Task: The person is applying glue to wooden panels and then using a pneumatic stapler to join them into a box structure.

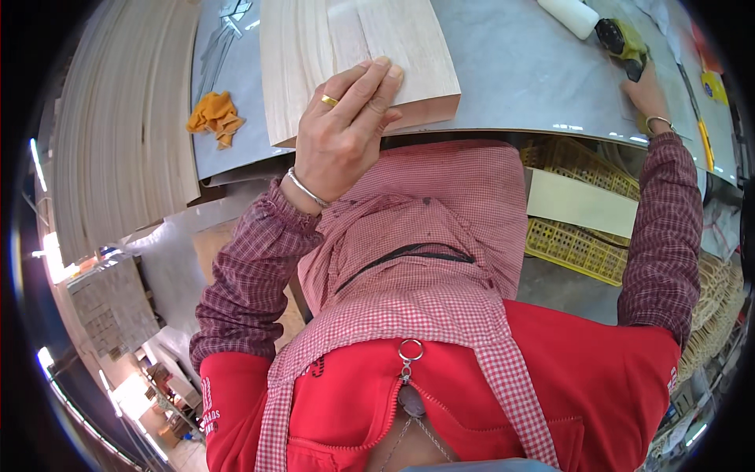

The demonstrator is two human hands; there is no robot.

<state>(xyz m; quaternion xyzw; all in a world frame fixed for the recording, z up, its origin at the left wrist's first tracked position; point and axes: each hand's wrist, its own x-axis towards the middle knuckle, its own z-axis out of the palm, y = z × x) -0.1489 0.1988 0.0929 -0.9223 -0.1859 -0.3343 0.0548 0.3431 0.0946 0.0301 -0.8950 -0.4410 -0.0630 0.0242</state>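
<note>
A thick block of pale wooden boards (362, 55) lies on the grey table, its near end close to the table's front edge. On its near part rests my left hand (344, 130), fingers stretched out over the top face and a gold-coloured ring on one of them. Far to the right, my right hand (649, 90) is closed around the dark grip of a yellow-green and black power tool (625, 41). The tool lies on the table with its round black end turned left; its exact kind is hard to make out.
A white roll (568, 14) lies left of the tool. An orange cloth (215, 119) sits on the table near thin metal strips (222, 43). Tall stacked boards (126, 118) stand at the left. Yellow plastic crates (578, 248) are below the table. A yellow-handled stick (705, 145) lies at the right.
</note>
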